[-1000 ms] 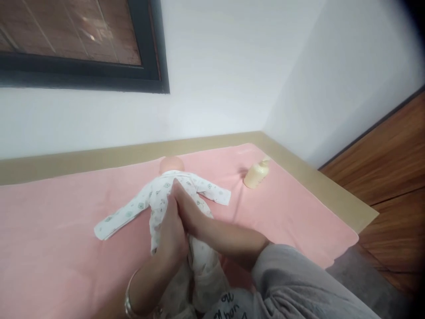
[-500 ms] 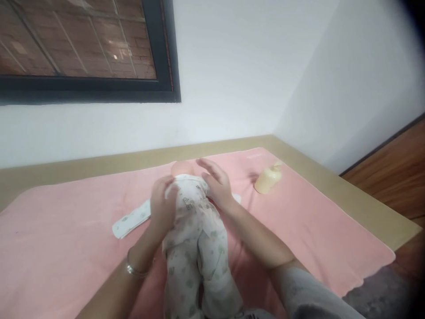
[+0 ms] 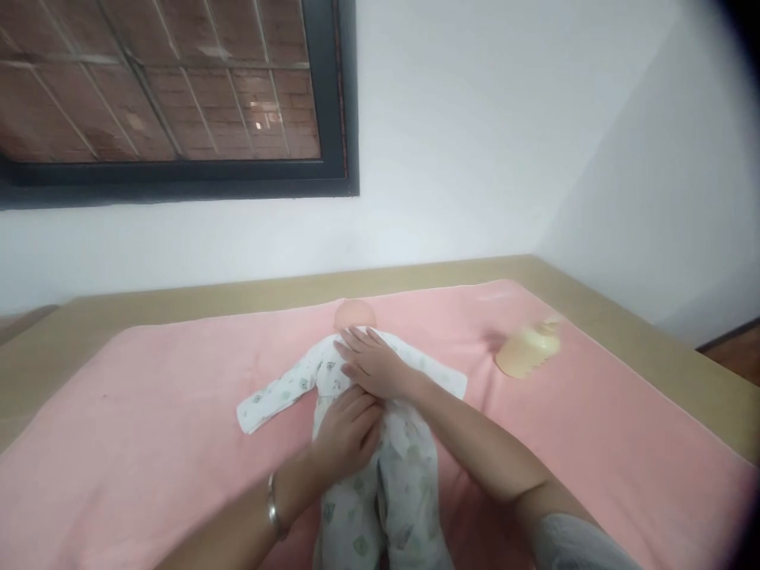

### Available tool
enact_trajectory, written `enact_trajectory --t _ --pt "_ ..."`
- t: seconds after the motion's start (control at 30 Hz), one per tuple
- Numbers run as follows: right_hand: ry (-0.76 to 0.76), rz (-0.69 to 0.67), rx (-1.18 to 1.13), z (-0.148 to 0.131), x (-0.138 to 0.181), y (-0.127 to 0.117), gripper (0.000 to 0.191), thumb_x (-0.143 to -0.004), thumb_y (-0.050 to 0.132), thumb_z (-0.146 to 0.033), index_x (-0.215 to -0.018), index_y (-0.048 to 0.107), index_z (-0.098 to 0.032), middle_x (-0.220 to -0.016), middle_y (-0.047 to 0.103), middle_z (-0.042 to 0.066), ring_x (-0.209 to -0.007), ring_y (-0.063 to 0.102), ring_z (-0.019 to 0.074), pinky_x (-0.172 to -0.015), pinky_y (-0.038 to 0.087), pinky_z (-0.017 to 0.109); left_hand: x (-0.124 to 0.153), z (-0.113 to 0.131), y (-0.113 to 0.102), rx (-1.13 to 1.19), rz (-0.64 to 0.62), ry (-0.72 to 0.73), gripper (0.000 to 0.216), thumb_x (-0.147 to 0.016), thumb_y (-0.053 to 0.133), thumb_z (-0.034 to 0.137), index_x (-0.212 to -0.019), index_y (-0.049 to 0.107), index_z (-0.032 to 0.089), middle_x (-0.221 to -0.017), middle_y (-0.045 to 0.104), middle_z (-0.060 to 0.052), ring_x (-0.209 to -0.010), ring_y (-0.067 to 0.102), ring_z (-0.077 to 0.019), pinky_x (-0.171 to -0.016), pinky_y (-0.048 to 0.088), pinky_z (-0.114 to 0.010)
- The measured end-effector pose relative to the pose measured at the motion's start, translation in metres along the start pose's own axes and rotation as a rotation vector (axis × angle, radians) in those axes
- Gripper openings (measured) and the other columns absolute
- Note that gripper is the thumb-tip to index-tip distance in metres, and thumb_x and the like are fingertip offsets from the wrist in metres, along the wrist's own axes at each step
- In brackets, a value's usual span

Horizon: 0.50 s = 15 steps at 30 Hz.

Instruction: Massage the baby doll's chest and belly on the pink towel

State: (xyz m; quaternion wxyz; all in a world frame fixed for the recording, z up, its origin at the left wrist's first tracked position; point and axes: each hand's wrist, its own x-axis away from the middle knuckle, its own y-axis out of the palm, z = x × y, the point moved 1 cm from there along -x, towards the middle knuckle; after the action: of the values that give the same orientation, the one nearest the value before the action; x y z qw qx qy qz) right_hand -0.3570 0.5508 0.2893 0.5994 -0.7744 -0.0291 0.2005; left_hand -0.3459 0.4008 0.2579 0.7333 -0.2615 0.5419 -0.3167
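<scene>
A small baby doll (image 3: pixel 356 313), its round smooth head partly visible, lies on a pink mat (image 3: pixel 195 396). It wears a white printed top (image 3: pixel 285 388) with both sleeves stretched outward, and matching pants (image 3: pixel 356 507). My right hand (image 3: pixel 374 364) rests flat on the top's chest with fingers extended. Just below it, at the waist, my left hand (image 3: pixel 350 427) lies with fingers curled down against the clothes. Whatever is under those fingers, if anything, is hidden. The two hands touch or nearly touch. Part of the pants runs out of view at the bottom.
To the right on the mat stands a pale yellow bottle (image 3: pixel 528 348) with a narrow top. A beige surface edge (image 3: pixel 451 273) borders the mat along the white wall (image 3: pixel 445 158). A dark-framed window (image 3: pixel 338 142) is at upper left.
My hands have come from the doll's two sides to the middle of its body. Both sleeves now show spread out. The view has shifted left, so everything sits further right.
</scene>
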Motion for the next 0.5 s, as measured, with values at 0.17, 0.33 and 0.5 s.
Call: enact_trajectory --t 0.17,0.33,0.5 --pt "0.078 -0.069 -0.096 -0.019 0.025 -0.012 0.067 -0.097 0.025 -0.050 -0.143 0.030 -0.002 -0.149 0.018 0.019 -0.140 0.009 0.0301 -0.113 0.015 0.050 0.003 0.001 0.003 0.035 0.045 0.001 0.021 -0.080 0.049 0.011 -0.094 0.063 0.015 -0.086 0.066 -0.009 -0.082 0.057 -0.0217 -0.071 0.049 -0.038" --pt "-0.207 -0.156 -0.196 -0.017 0.013 -0.017 0.047 -0.101 0.020 -0.039 -0.133 0.049 -0.022 -0.147 0.031 0.001 -0.141 0.012 0.0198 -0.115 0.007 0.047 0.004 0.000 0.004 -0.008 0.082 -0.029 0.021 -0.080 0.048 0.012 -0.094 0.063 0.015 -0.089 0.066 -0.010 -0.086 0.058 -0.0230 -0.073 0.049 -0.039" --pt "-0.150 -0.087 -0.092 0.003 -0.003 -0.004 0.045 -0.100 0.024 -0.035 -0.139 0.041 -0.021 -0.150 0.024 0.003 -0.141 0.010 0.0203 -0.115 0.005 0.048 0.000 0.000 0.004 0.004 0.021 -0.024 0.022 -0.081 0.045 0.011 -0.093 0.062 0.015 -0.091 0.064 -0.010 -0.088 0.056 -0.0212 -0.077 0.050 -0.039"
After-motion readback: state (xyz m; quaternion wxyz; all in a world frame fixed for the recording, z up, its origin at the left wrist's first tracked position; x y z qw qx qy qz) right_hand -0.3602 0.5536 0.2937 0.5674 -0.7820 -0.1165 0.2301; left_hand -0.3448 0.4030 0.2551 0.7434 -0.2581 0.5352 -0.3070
